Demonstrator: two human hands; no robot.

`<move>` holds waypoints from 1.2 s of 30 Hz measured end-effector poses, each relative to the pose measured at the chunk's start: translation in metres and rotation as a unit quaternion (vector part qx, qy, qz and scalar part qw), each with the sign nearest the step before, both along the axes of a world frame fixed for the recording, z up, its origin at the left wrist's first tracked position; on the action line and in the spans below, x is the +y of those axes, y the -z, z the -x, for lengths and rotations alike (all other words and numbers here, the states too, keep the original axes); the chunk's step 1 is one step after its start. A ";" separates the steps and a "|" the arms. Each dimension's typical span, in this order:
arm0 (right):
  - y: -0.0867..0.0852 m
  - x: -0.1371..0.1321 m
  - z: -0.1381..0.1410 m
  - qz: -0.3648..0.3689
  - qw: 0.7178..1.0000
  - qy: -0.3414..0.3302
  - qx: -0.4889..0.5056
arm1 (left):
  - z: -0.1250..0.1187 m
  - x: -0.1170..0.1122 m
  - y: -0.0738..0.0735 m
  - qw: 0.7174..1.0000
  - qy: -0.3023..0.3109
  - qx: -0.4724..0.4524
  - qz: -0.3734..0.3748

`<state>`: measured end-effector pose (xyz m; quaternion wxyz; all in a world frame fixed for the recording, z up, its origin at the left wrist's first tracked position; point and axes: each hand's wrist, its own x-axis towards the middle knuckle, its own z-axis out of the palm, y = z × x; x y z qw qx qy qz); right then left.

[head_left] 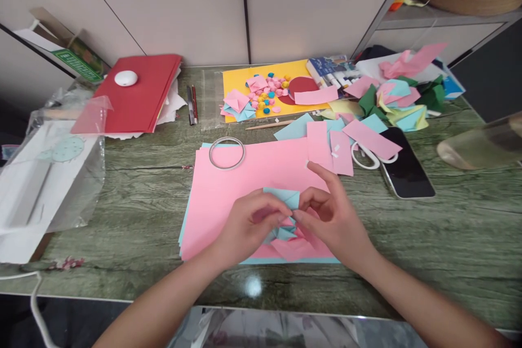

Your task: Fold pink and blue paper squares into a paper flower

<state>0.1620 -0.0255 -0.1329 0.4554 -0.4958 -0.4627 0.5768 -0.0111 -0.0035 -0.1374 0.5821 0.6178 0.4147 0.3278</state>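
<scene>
My left hand (255, 223) and my right hand (332, 223) meet over a stack of pink paper (220, 201). Thumbs and fingers of both pinch a small light blue folded paper (283, 197). The right index finger is raised, with a tiny white piece (306, 164) at its tip that looks like tape. Beneath the hands lie more folded light blue pieces (285, 232) and a crumpled pink paper (296, 248), partly hidden by the fingers. A silver bangle-like ring (227, 166) rests on the stack's upper left.
Pink strips (317, 138), white-handled scissors (365, 157) and a phone (410, 168) lie to the right. Behind is a yellow sheet (236, 77) with small folded paper bits. A red folder (134, 103) carries a white mouse (126, 78). A clear bottle (481, 144) lies far right.
</scene>
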 end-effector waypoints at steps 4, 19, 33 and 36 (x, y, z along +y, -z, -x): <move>-0.001 -0.001 0.001 0.013 1.000 0.005 0.006 | 0.001 0.002 -0.002 1.000 0.019 -0.003 -0.025; -0.016 0.002 -0.024 0.002 0.994 -0.089 -0.065 | 0.004 0.012 -0.002 1.000 0.013 -0.012 -0.012; -0.014 0.006 -0.015 0.097 0.988 -0.092 -0.071 | 0.000 0.011 0.000 1.000 0.016 -0.014 -0.013; -0.014 0.006 -0.013 0.094 0.989 -0.086 -0.069 | 0.001 0.011 0.002 1.000 0.019 -0.017 -0.001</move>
